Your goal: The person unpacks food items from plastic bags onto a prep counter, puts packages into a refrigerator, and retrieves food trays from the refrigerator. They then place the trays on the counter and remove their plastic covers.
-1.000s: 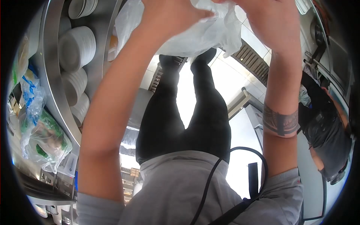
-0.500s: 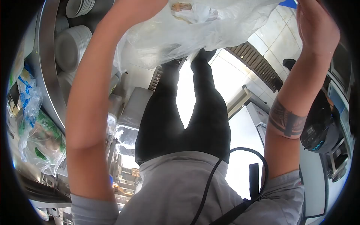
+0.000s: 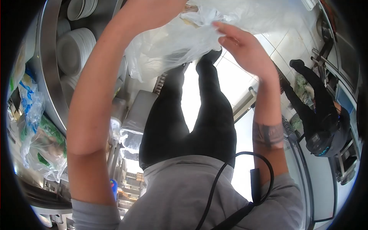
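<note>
A large translucent plastic bag (image 3: 161,46) hangs across the top of the view in front of my legs. A smaller knotted or bunched white plastic piece (image 3: 205,16), with something brown beside it, shows on top of the bag. My left hand (image 3: 165,9) is at the upper edge, over the bag; its fingers are cut off by the frame. My right hand (image 3: 243,48) is beside the bag, fingers stretched toward the bunched plastic, thumb apart. Whether its fingertips touch the plastic is unclear.
Stacked white plates (image 3: 74,50) stand on a metal shelf (image 3: 46,73) to the left. Below them lies a clear bag (image 3: 46,142) with green contents. Another person (image 3: 326,126) in dark clothes is at the right. A floor drain grate (image 3: 160,83) crosses the tiles.
My right hand has come inward and down from the upper right to beside the bunched plastic. The left hand has shifted slightly right. More of the other person now shows.
</note>
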The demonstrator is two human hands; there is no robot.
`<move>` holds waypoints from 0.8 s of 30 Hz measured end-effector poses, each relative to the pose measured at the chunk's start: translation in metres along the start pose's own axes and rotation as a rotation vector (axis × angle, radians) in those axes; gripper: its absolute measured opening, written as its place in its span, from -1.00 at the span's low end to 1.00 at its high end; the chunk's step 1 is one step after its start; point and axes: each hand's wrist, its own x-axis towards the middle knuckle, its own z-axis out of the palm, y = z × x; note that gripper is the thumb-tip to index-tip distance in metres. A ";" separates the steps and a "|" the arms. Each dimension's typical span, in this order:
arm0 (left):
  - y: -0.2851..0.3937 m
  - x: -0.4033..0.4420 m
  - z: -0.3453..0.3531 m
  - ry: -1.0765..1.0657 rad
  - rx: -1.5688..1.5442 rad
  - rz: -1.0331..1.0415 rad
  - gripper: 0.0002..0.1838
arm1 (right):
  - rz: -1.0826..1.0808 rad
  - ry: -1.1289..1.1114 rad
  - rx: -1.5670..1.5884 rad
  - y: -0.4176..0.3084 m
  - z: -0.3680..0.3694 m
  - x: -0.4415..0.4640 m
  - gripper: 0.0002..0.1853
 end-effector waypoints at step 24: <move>-0.039 0.013 -0.018 0.025 -0.037 0.077 -0.86 | 0.037 -0.320 -0.589 0.283 0.189 0.225 -0.33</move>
